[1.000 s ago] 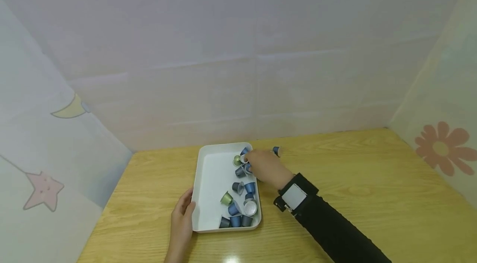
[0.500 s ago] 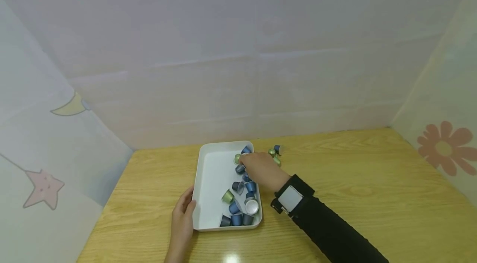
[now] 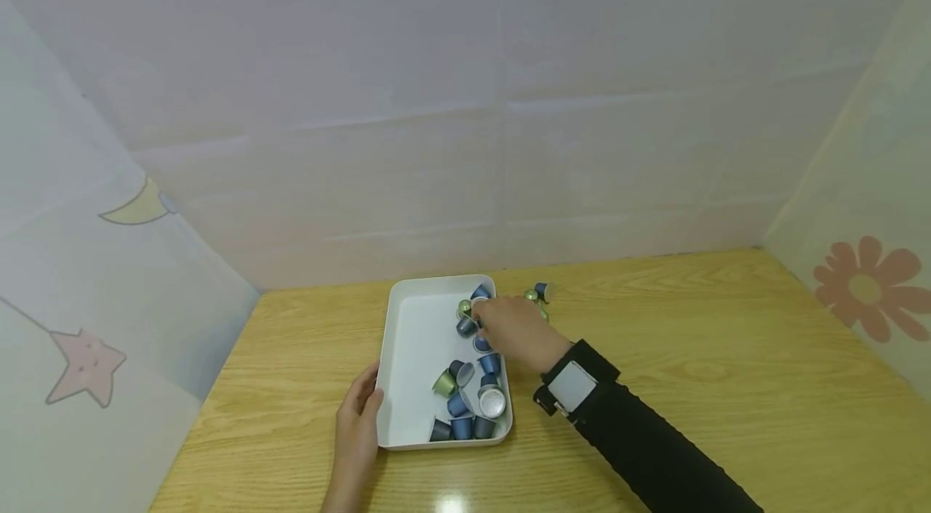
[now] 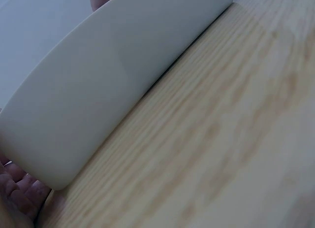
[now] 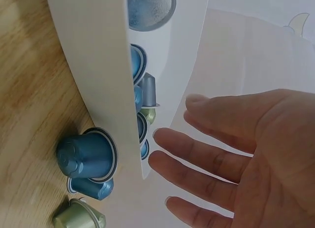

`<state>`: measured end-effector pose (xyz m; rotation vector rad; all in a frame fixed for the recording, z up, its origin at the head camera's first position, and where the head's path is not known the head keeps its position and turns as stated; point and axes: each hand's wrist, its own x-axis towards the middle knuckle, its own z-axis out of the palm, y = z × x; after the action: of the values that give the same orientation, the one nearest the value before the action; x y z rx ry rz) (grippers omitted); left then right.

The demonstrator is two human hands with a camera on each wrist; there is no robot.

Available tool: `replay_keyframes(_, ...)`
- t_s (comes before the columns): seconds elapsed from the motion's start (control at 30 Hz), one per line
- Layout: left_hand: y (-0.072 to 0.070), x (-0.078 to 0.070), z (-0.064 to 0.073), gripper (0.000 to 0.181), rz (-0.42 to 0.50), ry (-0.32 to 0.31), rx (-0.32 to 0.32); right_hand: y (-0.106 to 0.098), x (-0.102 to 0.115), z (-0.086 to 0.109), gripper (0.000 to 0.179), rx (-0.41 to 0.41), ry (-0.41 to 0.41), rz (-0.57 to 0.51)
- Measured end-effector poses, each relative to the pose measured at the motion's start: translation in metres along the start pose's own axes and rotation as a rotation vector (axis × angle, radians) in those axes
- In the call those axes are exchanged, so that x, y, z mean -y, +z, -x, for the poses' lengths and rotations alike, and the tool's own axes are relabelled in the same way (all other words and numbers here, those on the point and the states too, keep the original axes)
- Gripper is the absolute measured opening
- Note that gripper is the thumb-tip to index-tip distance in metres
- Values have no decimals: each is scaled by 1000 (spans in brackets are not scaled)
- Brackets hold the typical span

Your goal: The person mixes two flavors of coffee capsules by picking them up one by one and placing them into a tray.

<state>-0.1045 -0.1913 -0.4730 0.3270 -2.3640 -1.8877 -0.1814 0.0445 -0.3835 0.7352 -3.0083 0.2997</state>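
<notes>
A white tray (image 3: pixel 414 359) holds several blue, dark and green coffee capsules along its right side. My left hand (image 3: pixel 356 420) grips the tray's left edge near the front corner; in the left wrist view, curled fingers (image 4: pixel 27 188) show by the tray's wall. Over the right rim, towards the back, my right hand (image 3: pixel 518 329) hovers. The right wrist view shows its fingers loosely extended and thumb near the index finger, nothing visible between them. A green capsule (image 3: pixel 465 308) and a dark blue capsule (image 3: pixel 466 325) lie just left of its fingertips. The hand hides part of the capsules.
Outside the tray on its right, a blue capsule (image 5: pixel 86 156), another behind it and a green capsule (image 5: pixel 78 215) lie on the wooden table (image 3: pixel 655 367). Pale wall sheets stand behind the table and at both sides.
My right hand has shifted slightly, uncovering green capsules on the table beyond it. Inside the tray, a dark capsule has rolled nearer the front green one. The left hand stays put.
</notes>
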Motion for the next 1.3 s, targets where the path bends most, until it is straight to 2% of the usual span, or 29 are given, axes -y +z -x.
replay_keyframes(0.43,-4,3,3,40,-9,4,-20,0,-8,4,22,-4,24,-35)
replay_keyframes(0.77,-2,2,2,40,6,4,-11,0,-27,3,26,42,98,-80)
replay_keyframes(1.3,-1,3,2,40,-10,0,-20,10,-40,8,23,93,114,-45)
